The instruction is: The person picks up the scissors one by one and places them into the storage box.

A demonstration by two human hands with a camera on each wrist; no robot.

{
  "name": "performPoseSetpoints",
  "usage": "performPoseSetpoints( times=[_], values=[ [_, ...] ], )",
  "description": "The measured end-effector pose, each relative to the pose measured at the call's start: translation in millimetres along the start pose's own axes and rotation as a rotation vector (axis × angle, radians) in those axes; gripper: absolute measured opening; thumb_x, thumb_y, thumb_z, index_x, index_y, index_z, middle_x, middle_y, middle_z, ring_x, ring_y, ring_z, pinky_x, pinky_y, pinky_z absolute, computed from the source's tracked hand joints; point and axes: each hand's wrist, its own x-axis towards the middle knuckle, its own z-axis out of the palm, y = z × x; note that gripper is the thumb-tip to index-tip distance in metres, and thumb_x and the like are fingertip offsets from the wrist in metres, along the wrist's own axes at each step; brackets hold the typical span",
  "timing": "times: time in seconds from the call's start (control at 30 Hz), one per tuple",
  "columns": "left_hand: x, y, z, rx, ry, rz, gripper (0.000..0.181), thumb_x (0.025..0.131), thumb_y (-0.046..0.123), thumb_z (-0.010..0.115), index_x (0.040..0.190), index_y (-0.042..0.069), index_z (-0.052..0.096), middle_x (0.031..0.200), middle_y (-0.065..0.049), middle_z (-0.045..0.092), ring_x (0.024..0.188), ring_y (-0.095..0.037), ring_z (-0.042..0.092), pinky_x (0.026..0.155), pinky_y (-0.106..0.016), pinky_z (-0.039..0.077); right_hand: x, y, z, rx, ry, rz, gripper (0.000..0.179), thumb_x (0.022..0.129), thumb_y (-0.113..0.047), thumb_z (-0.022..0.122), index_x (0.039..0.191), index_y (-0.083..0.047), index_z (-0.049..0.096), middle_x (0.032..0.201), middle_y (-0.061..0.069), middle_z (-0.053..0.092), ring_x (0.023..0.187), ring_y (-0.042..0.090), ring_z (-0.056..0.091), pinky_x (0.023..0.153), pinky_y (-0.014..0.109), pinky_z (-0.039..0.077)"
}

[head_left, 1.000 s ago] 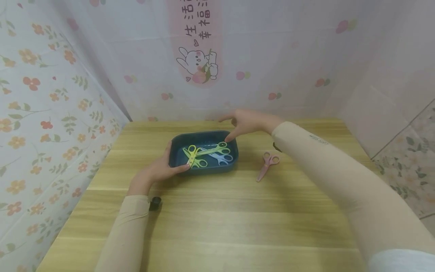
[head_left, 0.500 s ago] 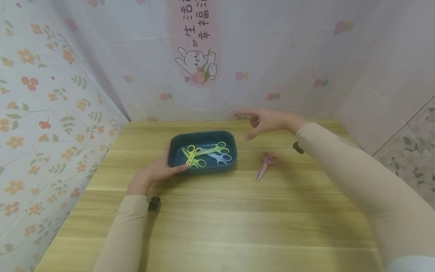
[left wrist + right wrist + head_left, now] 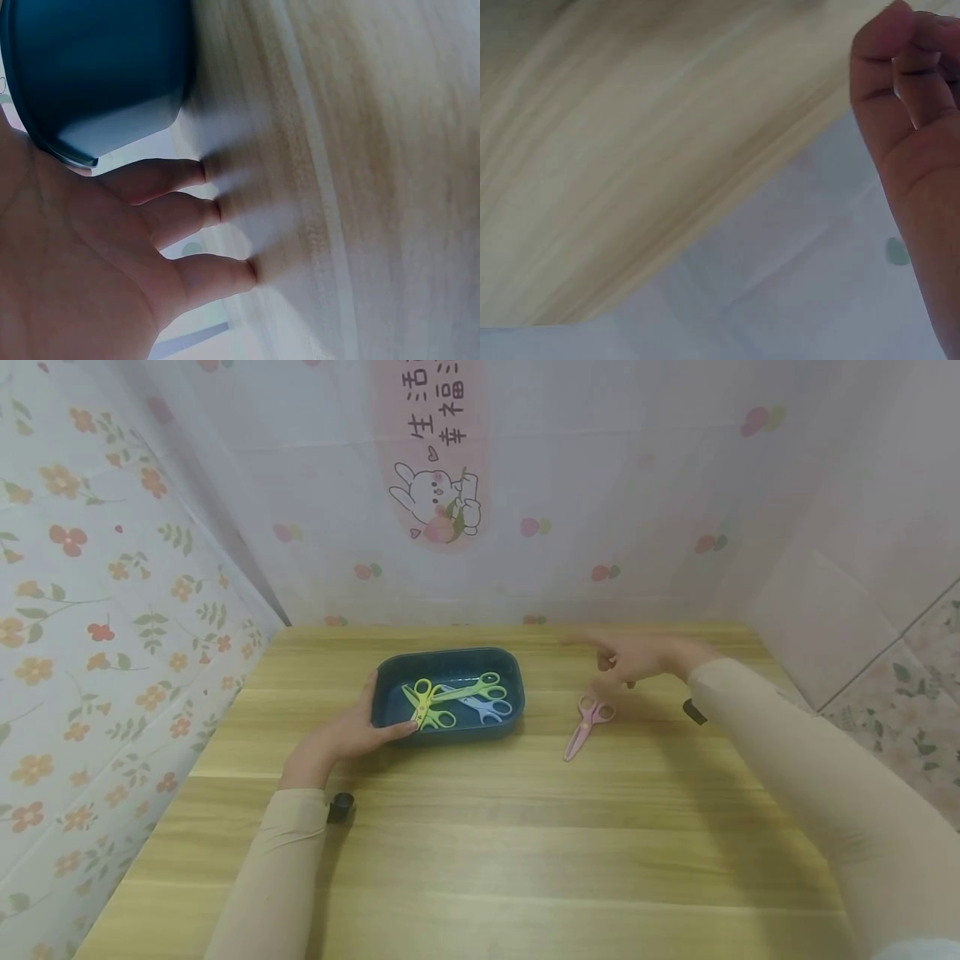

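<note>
A dark blue plastic box (image 3: 465, 737) stands on the table, tilted slightly in the head view. My left hand (image 3: 347, 732) grips its left end, thumb over the front rim. In the left wrist view the other fingers (image 3: 214, 276) spread beside the box's corner, tips at the tabletop. Inside lie yellow-and-green scissors (image 3: 423, 700), a long light green pair (image 3: 471, 690) and a light blue pair (image 3: 491, 708), overlapping. Pink scissors (image 3: 586, 727) lie on the table right of the box, loops away from me. Over those loops hovers my right hand (image 3: 637, 660), empty, index finger stretched leftward, thumb pointing down.
The wooden table (image 3: 480, 843) has its back edge just behind the box. A white printed curtain (image 3: 637, 510) hangs behind it, and a flowered curtain (image 3: 112, 602) hangs along the left. A black wrist mount (image 3: 341, 808) sits at my left sleeve.
My right hand has left the box's right end and moved rightward, then lower, to above the pink scissors. The left hand, box and scissors have stayed in place.
</note>
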Motion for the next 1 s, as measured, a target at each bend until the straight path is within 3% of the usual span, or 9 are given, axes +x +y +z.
performPoseSetpoints(
  times=[0.17,0.3,0.43,0.5,0.57,0.73,0.9,1.0],
  values=[
    [-0.7,1.2,-0.9,0.008,0.000,-0.006,0.138,0.084,0.086,0.064,0.167,0.024,-0.027,0.177,-0.029,0.010,0.157,-0.054,0.032,0.126,-0.065,0.034,-4.6,18,7,-0.015,-0.048,0.040,0.098,0.094,-0.028,0.081,0.170,-0.037,0.020,0.100,0.010,0.052,0.069,0.018,0.048,0.066,0.033,0.048],
    [-0.8,1.2,-1.0,0.012,-0.003,-0.015,0.138,0.084,0.087,0.063,0.167,0.024,-0.028,0.177,-0.030,0.011,0.156,-0.054,0.034,0.125,-0.065,0.036,-6.1,28,14,0.011,-0.066,0.054,0.100,0.089,-0.028,0.087,0.168,-0.035,0.027,0.107,0.012,0.054,0.078,0.020,0.049,0.066,0.032,0.046],
    [-1.2,1.4,-0.7,0.011,-0.004,-0.015,0.138,0.084,0.087,0.063,0.167,0.024,-0.028,0.177,-0.029,0.010,0.156,-0.054,0.034,0.125,-0.065,0.036,-4.3,37,21,-0.021,-0.050,0.029,0.104,0.083,-0.031,0.092,0.167,-0.032,0.031,0.130,0.019,0.060,0.111,0.028,0.058,0.090,0.045,0.051],
    [-1.4,1.4,-0.6,0.009,-0.002,-0.010,0.138,0.084,0.086,0.064,0.167,0.024,-0.027,0.177,-0.029,0.009,0.157,-0.054,0.033,0.125,-0.065,0.035,-3.1,39,23,-0.032,-0.050,0.029,0.104,0.082,-0.034,0.093,0.167,-0.033,0.032,0.139,0.022,0.060,0.128,0.034,0.056,0.105,0.056,0.048],
    [-1.6,1.8,-0.5,0.007,-0.001,-0.007,0.138,0.084,0.086,0.064,0.167,0.023,-0.027,0.177,-0.029,0.008,0.157,-0.054,0.032,0.126,-0.065,0.034,-1.3,43,25,-0.032,-0.058,0.030,0.104,0.082,-0.034,0.093,0.166,-0.034,0.032,0.143,0.025,0.059,0.135,0.037,0.055,0.113,0.062,0.043],
    [-1.8,2.2,-0.1,0.013,-0.001,-0.006,0.138,0.084,0.087,0.063,0.167,0.024,-0.027,0.177,-0.029,0.008,0.158,-0.053,0.030,0.126,-0.065,0.034,2.3,48,29,-0.011,-0.098,0.036,0.101,0.084,-0.029,0.091,0.166,-0.032,0.032,0.141,0.028,0.059,0.131,0.035,0.056,0.109,0.053,0.046],
    [-1.1,1.6,-0.4,0.005,0.004,-0.007,0.138,0.085,0.086,0.064,0.168,0.023,-0.026,0.177,-0.029,0.007,0.158,-0.054,0.030,0.126,-0.065,0.034,6.4,53,31,-0.007,-0.121,0.024,0.095,0.088,-0.026,0.088,0.166,-0.030,0.033,0.109,0.014,0.060,0.101,0.025,0.053,0.087,0.040,0.045],
    [-1.3,1.7,-0.4,-0.002,0.008,-0.003,0.137,0.085,0.084,0.065,0.168,0.023,-0.025,0.177,-0.029,0.007,0.158,-0.054,0.030,0.126,-0.066,0.033,5.9,57,34,-0.013,-0.113,0.000,0.089,0.091,-0.027,0.086,0.165,-0.029,0.036,0.099,0.006,0.051,0.100,0.024,0.046,0.091,0.043,0.043]
  ],
)
